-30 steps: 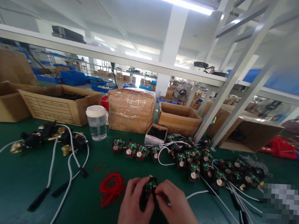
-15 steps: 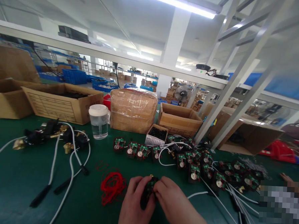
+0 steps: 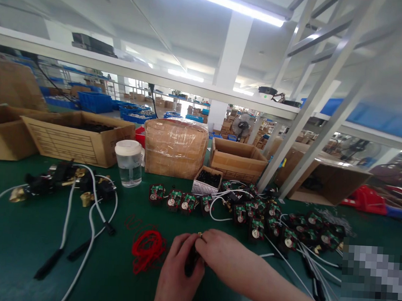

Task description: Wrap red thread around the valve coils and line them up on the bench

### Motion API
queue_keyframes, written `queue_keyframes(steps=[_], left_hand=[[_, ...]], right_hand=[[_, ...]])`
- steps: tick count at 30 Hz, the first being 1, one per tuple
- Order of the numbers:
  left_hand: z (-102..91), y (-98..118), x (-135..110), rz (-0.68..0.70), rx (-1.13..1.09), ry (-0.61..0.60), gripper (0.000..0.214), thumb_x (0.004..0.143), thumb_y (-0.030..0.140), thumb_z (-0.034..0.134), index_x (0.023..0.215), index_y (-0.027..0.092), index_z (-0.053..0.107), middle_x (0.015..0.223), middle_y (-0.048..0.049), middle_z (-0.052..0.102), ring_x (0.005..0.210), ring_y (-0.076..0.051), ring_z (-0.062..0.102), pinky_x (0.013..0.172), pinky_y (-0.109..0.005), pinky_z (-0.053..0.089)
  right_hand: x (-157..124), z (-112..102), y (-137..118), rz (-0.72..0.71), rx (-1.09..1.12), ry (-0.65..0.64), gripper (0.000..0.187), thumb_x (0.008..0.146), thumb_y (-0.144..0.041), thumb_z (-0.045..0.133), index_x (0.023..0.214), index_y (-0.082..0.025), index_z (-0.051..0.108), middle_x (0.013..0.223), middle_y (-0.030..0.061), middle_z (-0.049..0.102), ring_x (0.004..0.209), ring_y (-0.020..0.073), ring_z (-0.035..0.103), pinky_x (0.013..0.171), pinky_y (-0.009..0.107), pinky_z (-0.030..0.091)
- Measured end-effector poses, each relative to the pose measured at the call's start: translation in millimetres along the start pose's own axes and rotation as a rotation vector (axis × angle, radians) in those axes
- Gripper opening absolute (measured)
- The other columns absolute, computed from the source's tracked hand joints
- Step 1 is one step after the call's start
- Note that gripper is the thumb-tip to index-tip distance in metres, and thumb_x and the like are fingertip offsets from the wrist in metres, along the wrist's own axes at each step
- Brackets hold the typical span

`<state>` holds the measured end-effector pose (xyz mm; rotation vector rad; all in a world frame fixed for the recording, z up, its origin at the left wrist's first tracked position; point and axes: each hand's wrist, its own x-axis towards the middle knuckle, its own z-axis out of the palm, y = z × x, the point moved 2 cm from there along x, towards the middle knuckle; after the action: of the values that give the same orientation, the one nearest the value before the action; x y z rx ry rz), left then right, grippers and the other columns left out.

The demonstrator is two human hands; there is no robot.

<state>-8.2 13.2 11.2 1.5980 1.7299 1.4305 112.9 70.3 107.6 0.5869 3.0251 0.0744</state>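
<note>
Over the dark green flat surface (image 3: 103,278), near middle, a small black housing, seemingly plastic (image 3: 190,261), is enclosed by the left hand (image 3: 177,273); its far end is covered by the curled right hand (image 3: 221,249), whose grip cannot be told. Lightness and stiffness are likely; its sides are best held.

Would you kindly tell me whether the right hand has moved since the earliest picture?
Yes: judged against the red wire bundle, the right hand has moved left, closer to it, and slightly farther up the view.
</note>
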Motion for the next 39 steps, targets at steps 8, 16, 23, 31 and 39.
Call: queue_keyframes(steps=[8,16,23,31,39], left_hand=[[0.6,-2.8,-1.7,-0.021,0.006,0.001,0.038,0.082,0.022,0.060,0.119,0.026,0.067,0.118,-0.0064,0.063,0.107,-0.022,0.067,0.091,-0.036,0.059],[0.9,-3.9,-4.0,0.002,0.022,-0.009,0.039,0.085,0.020,0.057,0.123,0.026,0.064,0.122,-0.0077,0.062,0.115,-0.022,0.064,0.100,-0.038,0.055],[-1.7,0.0,-2.6,-0.025,-0.043,-0.016,0.041,0.080,0.019,0.060,0.120,0.027,0.068,0.121,-0.0072,0.064,0.113,-0.024,0.065,0.097,-0.038,0.056],[2.8,-3.1,-3.7,-0.026,-0.083,0.041,0.042,0.078,0.019,0.058,0.118,0.026,0.069,0.119,-0.0078,0.064,0.106,-0.024,0.066,0.089,-0.036,0.058],[-3.1,0.0,-0.4,-0.024,-0.032,0.009,0.038,0.082,0.023,0.060,0.118,0.029,0.070,0.120,-0.0063,0.065,0.109,-0.024,0.067,0.090,-0.036,0.059]], right_hand=[[-11.8,12.5,1.7,0.104,0.135,0.058,0.013,0.090,-0.006,0.060,0.096,-0.016,0.066,0.098,0.0070,0.065,0.089,0.0223,0.061,0.080,0.031,0.049],[-26.0,69.5,-15.1,0.491,0.708,0.445,0.023,0.096,-0.002,0.046,0.093,-0.018,0.063,0.096,0.0044,0.059,0.090,0.0188,0.059,0.081,0.028,0.047],[-22.2,52.8,6.4,0.450,0.739,0.307,0.023,0.086,0.004,0.056,0.082,-0.019,0.057,0.088,-0.0016,0.059,0.082,0.0141,0.058,0.073,0.023,0.041],[-5.0,8.7,19.6,0.042,0.332,-0.035,0.016,0.089,-0.006,0.063,0.080,-0.018,0.063,0.091,0.0014,0.061,0.088,0.0171,0.059,0.074,0.024,0.041],[-18.5,42.7,7.5,0.522,0.689,0.264,0.019,0.084,0.000,0.059,0.083,-0.018,0.062,0.090,-0.0004,0.062,0.084,0.0146,0.060,0.075,0.022,0.043]])
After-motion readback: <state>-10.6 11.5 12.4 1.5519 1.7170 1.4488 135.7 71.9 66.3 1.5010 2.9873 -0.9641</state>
